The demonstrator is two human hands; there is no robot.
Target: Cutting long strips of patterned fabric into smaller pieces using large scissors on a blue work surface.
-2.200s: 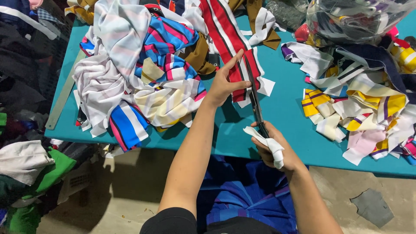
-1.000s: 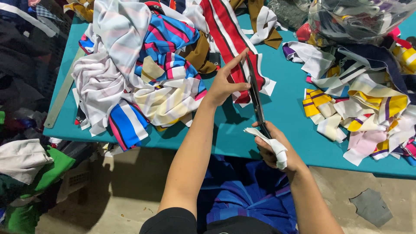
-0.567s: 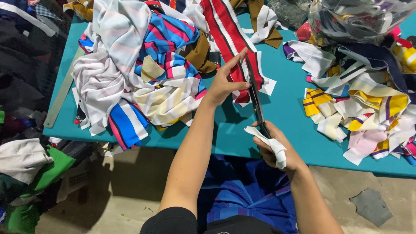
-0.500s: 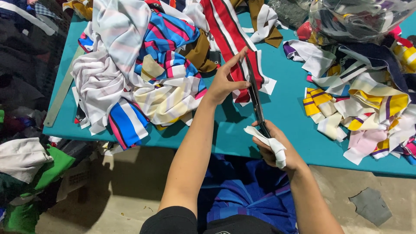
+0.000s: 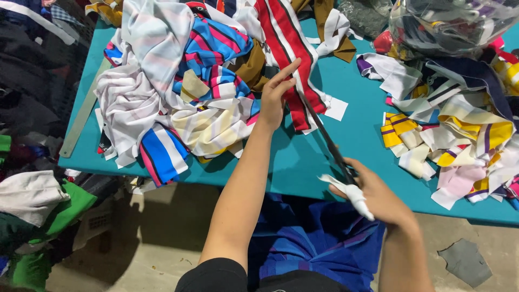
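Two hands work at the near edge of a teal worktop. The left hand lies flat with fingers stretched out, pressing down a red cloth strip with white and dark stripes. The right hand is closed around the handles of long dark scissors, whose grip is wrapped in white cloth; the blades point away along the strip's right edge, beside the left fingertips. A small white cloth square lies just right of the strip.

Left of the left hand sits a heap of striped fabric in blue, pink, white and cream. To the right lies a pile of cut pieces in yellow, purple, white and pink. Behind that pile, at the far right corner, a clear plastic bag holds more coloured cloth. A metal ruler rests along the left edge of the worktop. Below it, green and white clothes lie on the floor.
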